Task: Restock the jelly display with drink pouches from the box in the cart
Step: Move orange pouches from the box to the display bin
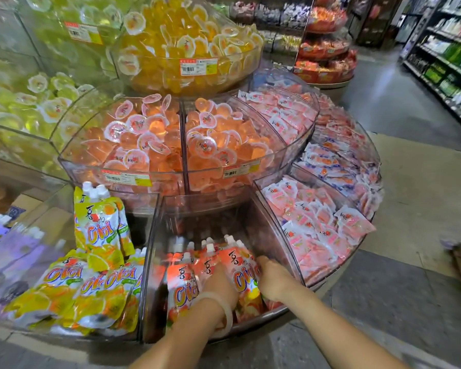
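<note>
Both my hands reach into the clear front compartment (pixel 155 235) of the round jelly display's bottom tier. Several red-orange drink pouches (pixel 183 283) with white caps stand in it. My left hand (pixel 218 284), with a pale bangle on the wrist, grips a bundle of these pouches from the left. My right hand (pixel 273 278) holds the same bundle (pixel 241 272) from the right, its fingers tucked behind the pouches. The box and the cart are out of view.
Yellow drink pouches (pixel 96 283) fill the compartment to the left, purple ones (pixel 8 251) further left. Pink sachets (pixel 320 230) lie to the right. Tiers of orange jelly cups (pixel 155 139) and yellow jelly cups (pixel 186 43) rise behind. An aisle with shelves (pixel 447 59) runs at the right.
</note>
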Motion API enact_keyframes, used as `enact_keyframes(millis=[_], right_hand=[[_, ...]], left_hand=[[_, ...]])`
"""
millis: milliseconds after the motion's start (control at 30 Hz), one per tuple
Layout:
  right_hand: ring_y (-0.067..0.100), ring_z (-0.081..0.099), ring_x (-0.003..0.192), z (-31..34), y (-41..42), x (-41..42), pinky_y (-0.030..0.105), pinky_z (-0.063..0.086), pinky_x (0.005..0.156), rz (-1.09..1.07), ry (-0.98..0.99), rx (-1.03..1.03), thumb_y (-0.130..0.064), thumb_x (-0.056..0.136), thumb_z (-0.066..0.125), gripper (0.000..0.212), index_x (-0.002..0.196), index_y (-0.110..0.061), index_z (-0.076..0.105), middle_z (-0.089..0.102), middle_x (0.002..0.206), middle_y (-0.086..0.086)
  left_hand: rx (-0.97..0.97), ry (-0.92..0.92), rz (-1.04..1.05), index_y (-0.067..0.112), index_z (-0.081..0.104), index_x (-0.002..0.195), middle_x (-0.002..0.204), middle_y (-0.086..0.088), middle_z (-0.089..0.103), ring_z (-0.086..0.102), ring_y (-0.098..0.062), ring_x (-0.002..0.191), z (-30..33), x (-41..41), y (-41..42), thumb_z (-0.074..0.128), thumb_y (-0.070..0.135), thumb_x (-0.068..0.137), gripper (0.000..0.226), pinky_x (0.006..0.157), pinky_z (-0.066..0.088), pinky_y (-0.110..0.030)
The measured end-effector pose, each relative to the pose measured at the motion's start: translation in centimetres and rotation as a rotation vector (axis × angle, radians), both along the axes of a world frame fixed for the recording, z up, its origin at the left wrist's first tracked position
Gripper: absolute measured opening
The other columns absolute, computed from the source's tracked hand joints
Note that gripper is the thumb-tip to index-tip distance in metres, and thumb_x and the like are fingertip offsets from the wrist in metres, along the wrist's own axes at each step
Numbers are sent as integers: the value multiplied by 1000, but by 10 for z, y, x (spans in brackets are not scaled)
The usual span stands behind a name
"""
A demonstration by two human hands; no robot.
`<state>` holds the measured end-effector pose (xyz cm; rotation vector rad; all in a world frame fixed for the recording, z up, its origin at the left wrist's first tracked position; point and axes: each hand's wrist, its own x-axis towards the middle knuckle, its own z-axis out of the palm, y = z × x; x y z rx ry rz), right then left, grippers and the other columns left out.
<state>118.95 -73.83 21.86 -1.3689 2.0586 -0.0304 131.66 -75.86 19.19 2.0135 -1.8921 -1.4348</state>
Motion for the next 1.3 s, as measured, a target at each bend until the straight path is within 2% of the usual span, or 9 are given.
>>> enact_keyframes(millis=[167, 300, 533, 867, 967, 1033, 1133, 1200, 1300], right_hand=[[32, 54, 120, 26, 9, -7, 30, 44, 91, 49, -15, -10, -6, 92, 43, 35, 125, -4, 51, 57, 129, 18], [29, 52, 122, 28, 16, -13, 28, 42, 95, 118, -90, 63, -7, 94, 41, 35, 127, -6, 51, 55, 133, 15], [23, 55, 119, 14, 8, -15, 27, 43, 99, 37, -390, 78, 0, 90, 43, 41, 129, -7, 53, 58, 130, 10], [20, 52, 121, 13, 3, -12, 28, 44, 101, -177, -498, -50, -8, 92, 50, 41, 132, -13, 50, 54, 134, 6], [21, 51, 123, 12, 6, -12, 29, 44, 102, -180, -452, -60, -8, 93, 46, 38, 131, -12, 51, 53, 134, 7], [25, 52, 123, 9, 4, -11, 36, 45, 104, -197, -411, -36, -10, 92, 48, 40, 132, -10, 47, 52, 135, 10], [26, 53, 121, 3, 1, -9, 38, 46, 103, -287, -466, 6, -9, 91, 50, 43, 133, -6, 41, 52, 133, 13], [24, 54, 119, 5, 1, -7, 35, 47, 101, -323, -510, -23, -10, 92, 52, 41, 131, -8, 41, 53, 131, 11], [21, 55, 116, 5, 4, -6, 31, 46, 99, -261, -485, -127, -15, 92, 54, 40, 130, -12, 42, 55, 129, 7]], left_hand=[[-66, -140, -89, 11, 19, 147, 119, -9, 61, 58, -27, 111, 5, -11, -9, 45, 10, 91, 62, 95, 48, -35], [-117, -164, -88, 16, -14, 150, 109, -10, 64, 59, -22, 91, 10, -19, -6, 44, 3, 92, 83, 84, 47, -32], [-67, 13, 251, 14, 40, 140, 127, -14, 59, 56, -31, 114, -14, -12, -13, 55, 19, 92, 51, 99, 46, -36], [116, 357, 378, 9, 52, 93, 55, -6, 47, 46, -15, 33, 2, -5, -16, 48, 22, 97, 14, 33, 32, -17], [36, 185, 172, 7, 58, 110, 83, -13, 66, 67, -29, 74, 8, -12, -12, 47, 23, 98, 23, 64, 56, -34], [-75, -22, 39, 8, 56, 118, 110, -11, 64, 60, -28, 106, 10, -16, -11, 44, 26, 98, 29, 90, 46, -29], [-8, 48, 44, 8, 55, 114, 117, -12, 62, 58, -29, 112, 10, -12, -12, 44, 20, 98, 23, 97, 46, -32], [72, 235, 194, 2, 56, 109, 107, -19, 65, 61, -35, 101, 5, -4, -17, 45, 8, 97, 17, 81, 54, -43], [171, 462, 397, 7, 56, 92, 75, -9, 62, 62, -20, 65, 12, 2, -17, 43, 6, 98, 14, 45, 51, -26]])
